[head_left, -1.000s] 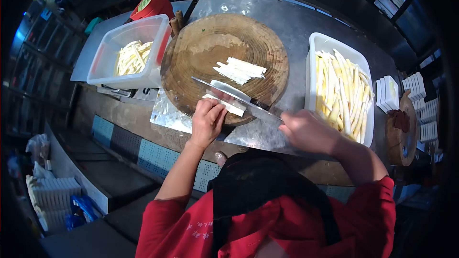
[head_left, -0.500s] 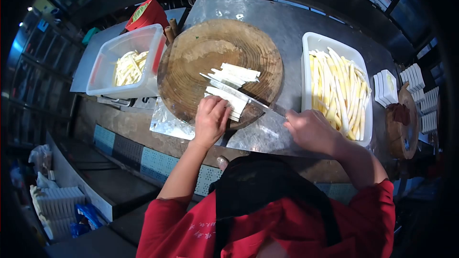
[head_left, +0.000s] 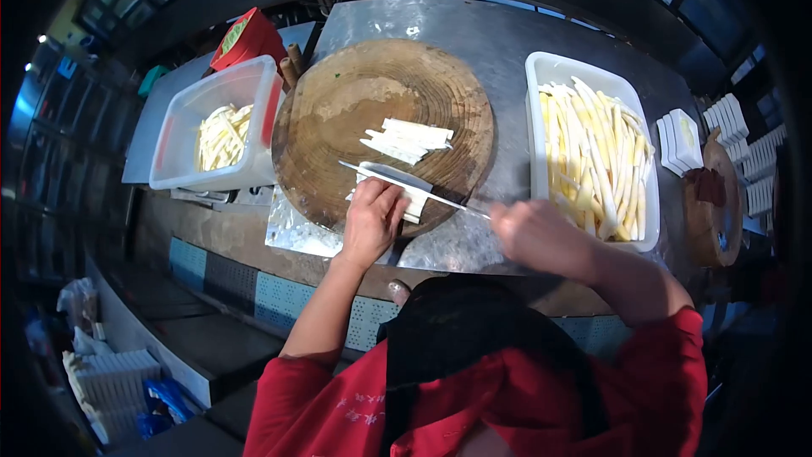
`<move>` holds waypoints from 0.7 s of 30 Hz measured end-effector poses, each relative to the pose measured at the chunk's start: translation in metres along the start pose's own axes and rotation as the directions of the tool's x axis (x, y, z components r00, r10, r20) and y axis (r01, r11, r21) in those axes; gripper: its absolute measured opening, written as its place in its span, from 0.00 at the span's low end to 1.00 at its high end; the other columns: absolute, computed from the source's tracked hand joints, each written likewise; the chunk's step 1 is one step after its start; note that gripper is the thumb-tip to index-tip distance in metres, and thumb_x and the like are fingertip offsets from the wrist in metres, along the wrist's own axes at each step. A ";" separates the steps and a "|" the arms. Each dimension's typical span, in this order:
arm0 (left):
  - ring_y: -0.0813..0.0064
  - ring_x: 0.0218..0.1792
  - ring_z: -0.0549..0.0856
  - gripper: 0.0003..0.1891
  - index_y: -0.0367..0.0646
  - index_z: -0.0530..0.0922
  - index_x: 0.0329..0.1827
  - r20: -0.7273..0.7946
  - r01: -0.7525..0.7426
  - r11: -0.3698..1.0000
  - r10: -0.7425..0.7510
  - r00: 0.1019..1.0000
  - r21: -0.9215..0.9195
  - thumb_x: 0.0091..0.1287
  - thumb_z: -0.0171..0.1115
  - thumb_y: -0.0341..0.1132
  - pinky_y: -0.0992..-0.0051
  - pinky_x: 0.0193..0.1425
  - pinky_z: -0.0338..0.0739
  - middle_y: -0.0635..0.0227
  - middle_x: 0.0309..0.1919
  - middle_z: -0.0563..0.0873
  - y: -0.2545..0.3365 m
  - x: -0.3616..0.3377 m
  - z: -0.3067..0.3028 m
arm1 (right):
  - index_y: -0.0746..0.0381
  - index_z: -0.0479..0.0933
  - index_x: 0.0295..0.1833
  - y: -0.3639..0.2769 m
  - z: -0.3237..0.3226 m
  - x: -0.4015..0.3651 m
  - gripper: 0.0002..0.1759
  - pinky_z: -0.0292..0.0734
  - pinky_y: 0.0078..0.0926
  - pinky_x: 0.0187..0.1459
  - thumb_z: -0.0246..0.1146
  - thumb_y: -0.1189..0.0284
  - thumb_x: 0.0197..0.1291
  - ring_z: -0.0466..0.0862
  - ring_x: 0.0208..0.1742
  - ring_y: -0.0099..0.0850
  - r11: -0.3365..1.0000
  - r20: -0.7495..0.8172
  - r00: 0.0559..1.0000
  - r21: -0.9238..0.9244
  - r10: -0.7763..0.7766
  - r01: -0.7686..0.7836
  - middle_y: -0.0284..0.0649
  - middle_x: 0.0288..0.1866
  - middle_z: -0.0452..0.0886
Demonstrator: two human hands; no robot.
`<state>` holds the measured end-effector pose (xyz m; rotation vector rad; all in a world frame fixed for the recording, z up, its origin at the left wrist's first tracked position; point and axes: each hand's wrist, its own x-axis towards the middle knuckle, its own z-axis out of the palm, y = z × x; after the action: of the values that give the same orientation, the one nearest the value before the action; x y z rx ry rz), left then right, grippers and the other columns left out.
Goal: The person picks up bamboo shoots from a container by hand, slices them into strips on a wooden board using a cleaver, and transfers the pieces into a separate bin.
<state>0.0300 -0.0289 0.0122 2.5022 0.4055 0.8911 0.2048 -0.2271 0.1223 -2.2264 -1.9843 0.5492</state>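
Observation:
My left hand (head_left: 372, 222) rests at the near side of a round wooden chopping block (head_left: 338, 89), its fingers curled over pale vegetable stalk pieces (head_left: 414, 207) and pressing them down. In my right hand (head_left: 534, 234) is the handle of a kitchen knife (head_left: 441, 200). Its blade lies across the far side of those pieces, close to my left fingertips, pointing left. Just beyond the blade sits a loose bundle of cut stalk pieces (head_left: 414, 135) on the block. My fingers hide part of the held pieces.
On the right stands a white tub (head_left: 534, 144) full of long yellow-white stalks (head_left: 596, 152). A translucent tub (head_left: 172, 152) with cut pieces (head_left: 224, 137) is on the left, a red container (head_left: 254, 38) behind it. White dishes (head_left: 678, 142) are stacked at far right.
The knife has moved nearer to my left hand and away from the cut bundle, its blade now seen more edge-on. My left hand still presses on the pieces. The view has shifted slightly.

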 end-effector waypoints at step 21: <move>0.58 0.46 0.76 0.31 0.44 0.77 0.59 0.280 -0.255 0.947 0.195 0.940 0.197 0.56 0.69 0.54 0.61 0.51 0.70 0.60 0.44 0.79 -0.048 0.097 0.031 | 0.67 0.73 0.42 0.001 0.076 -0.048 0.09 0.71 0.26 0.16 0.58 0.71 0.66 0.73 0.13 0.25 -0.095 0.212 0.799 0.977 0.562 -0.193 0.34 0.17 0.70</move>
<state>0.1172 0.0428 0.0171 2.8787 0.1407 0.6143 0.1765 -0.2864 0.0609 -1.5414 -0.2104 1.1283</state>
